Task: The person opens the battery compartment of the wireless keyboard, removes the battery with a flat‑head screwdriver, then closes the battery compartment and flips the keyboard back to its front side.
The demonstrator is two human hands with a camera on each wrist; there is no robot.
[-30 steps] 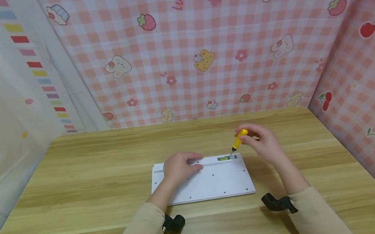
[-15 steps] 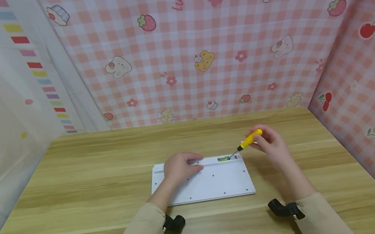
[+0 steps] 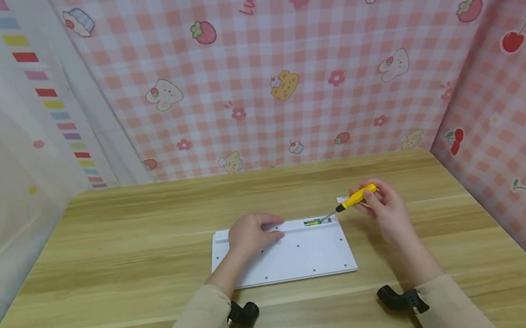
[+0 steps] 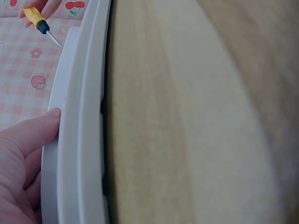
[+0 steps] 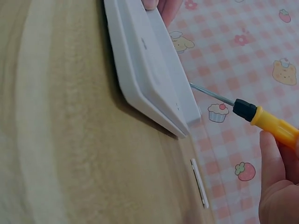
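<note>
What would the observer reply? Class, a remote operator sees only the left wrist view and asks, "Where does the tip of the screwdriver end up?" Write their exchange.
Observer: In the head view, the screwdriver has its tip at a slot near the far right corner of the white device, by a green-and-yellow item.

Operator: Is anything lying loose near the right hand?

Observer: Yes, the right wrist view shows a small white piece on the table, apart from the device.

Operator: Any marks on the device's broad upper face?

Observer: The head view shows small dark spots scattered across it.
</note>
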